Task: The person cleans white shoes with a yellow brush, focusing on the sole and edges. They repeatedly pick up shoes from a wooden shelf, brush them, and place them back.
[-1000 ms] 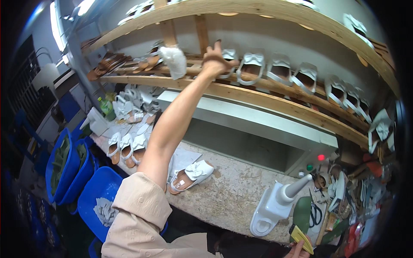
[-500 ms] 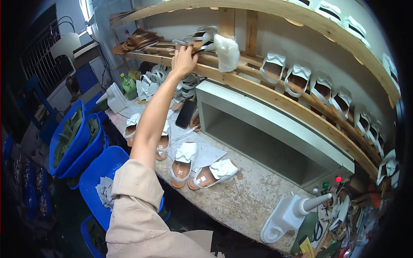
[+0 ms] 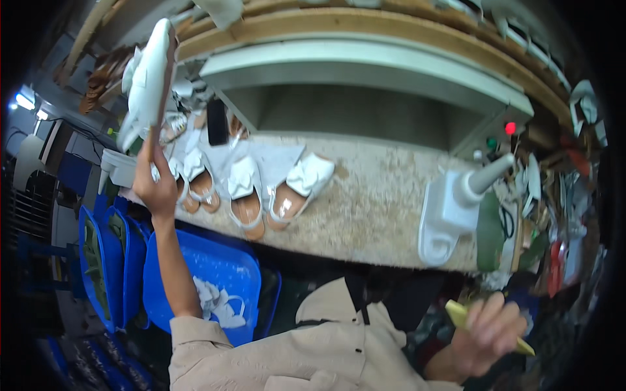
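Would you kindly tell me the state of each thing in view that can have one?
Left hand: closed on the sandal's lower end
Raised white sandal: held off the bench, toe up
Right hand: closed around a piece, blurred
Flat yellow piece: held
Rightmost bench sandal: resting on its sole
Black phone: lying flat, screen dark
Red indicator: appears lit
Grey cabinet: open-fronted
Large blue basin: partly filled with white scraps

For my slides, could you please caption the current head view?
Left hand holds a white sandal aloft; right hand grips a flat yellow object.
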{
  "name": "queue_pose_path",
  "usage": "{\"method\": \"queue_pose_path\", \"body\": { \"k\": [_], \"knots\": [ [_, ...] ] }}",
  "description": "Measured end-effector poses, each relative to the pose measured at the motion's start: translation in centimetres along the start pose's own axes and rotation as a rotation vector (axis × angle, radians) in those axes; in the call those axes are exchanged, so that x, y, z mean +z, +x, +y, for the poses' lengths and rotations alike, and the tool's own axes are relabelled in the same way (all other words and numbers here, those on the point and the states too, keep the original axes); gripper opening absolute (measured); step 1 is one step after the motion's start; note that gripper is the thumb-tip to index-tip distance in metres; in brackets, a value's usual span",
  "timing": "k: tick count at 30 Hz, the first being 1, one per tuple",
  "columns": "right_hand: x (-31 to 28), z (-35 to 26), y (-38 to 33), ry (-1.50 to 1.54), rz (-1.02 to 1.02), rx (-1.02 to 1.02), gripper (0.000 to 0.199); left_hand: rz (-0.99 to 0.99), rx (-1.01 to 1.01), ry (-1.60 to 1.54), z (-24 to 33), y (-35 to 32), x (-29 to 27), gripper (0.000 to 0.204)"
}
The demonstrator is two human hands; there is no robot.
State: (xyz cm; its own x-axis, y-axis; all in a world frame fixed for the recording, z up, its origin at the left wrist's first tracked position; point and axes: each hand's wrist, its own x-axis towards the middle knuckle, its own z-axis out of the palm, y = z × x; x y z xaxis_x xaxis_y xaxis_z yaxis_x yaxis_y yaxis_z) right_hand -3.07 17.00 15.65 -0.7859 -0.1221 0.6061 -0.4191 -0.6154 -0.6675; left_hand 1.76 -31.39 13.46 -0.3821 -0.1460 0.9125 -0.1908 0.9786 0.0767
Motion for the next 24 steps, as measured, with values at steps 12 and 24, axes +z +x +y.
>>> {"method": "queue_pose_path", "body": {
  "k": [12,24],
  "knots": [
    [1.9,-3.7,0.9,0.806,-0.478,0.201,0.007,-0.725,0.526,-0.444,14.3,-15.5,-1.6,0.031],
    [1.1,-7.6,-1.8,0.539,-0.107,0.384,0.010,-1.084,-0.613,-0.744,18.2,-13.0,-5.0,0.043]
  ]
}}
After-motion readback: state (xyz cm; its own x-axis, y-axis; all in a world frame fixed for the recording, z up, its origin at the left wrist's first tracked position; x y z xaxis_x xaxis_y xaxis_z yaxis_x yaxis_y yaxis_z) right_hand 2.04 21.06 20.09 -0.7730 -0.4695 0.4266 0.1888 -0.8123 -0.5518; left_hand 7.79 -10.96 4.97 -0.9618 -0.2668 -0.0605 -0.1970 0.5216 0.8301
